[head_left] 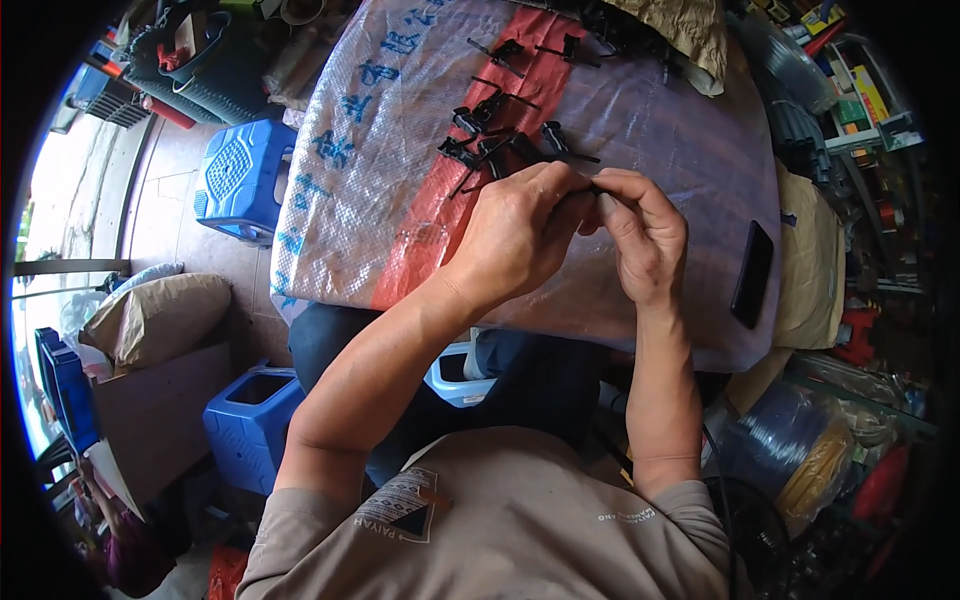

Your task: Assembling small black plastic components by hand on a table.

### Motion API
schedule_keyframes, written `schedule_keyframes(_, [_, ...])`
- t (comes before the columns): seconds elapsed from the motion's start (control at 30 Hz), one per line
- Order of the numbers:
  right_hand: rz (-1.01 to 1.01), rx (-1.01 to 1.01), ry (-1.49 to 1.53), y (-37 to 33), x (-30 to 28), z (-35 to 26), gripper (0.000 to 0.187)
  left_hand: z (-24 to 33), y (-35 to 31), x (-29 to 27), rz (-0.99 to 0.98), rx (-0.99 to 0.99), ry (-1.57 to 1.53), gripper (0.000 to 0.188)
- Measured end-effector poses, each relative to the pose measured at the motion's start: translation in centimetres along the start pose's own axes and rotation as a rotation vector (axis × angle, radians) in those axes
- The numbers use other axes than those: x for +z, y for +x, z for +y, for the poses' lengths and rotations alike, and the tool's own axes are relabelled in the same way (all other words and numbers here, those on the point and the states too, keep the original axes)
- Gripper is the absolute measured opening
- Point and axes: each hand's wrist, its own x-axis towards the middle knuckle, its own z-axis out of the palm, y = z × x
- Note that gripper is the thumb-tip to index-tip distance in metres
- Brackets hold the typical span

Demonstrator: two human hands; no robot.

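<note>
My left hand (520, 232) and my right hand (645, 232) meet above the table, fingertips pinched together. Between them shows a sliver of a small dark piece, mostly hidden by the fingers, so its kind is unclear. Just beyond my left hand lie several small black plastic parts with thin rods (490, 112), loosely scattered on a red stripe of the woven plastic sheet (420, 235). One such black part (556, 138) sits nearest to my fingers. More of them (570, 47) lie farther back.
A black phone (752, 275) rests near the table's right edge. Blue plastic stools (240, 178) stand on the floor at the left. A brown paper sack (690, 40) and a dark heap lie at the far edge. Crowded shelves (865, 110) and wrapped coils (790, 440) line the right side.
</note>
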Motion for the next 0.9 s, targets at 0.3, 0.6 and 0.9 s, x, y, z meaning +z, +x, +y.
schedule_keyframes(0.3, [0.038,0.008,0.045,-0.2,0.3,0.5,0.015,0.2,-0.6,0.8,0.094,0.033,0.200,0.006])
schedule_keyframes(0.6, [-0.092,0.220,-0.031,-1.4,-2.5,-1.1,0.013,2.0,0.2,-1.1,-0.254,-0.623,-0.418,0.024])
schedule_keyframes(0.9, [-0.171,0.303,-0.112,-0.9,-2.1,-3.1,0.008,0.5,-0.8,-0.7,-0.265,-0.089,0.047,0.034])
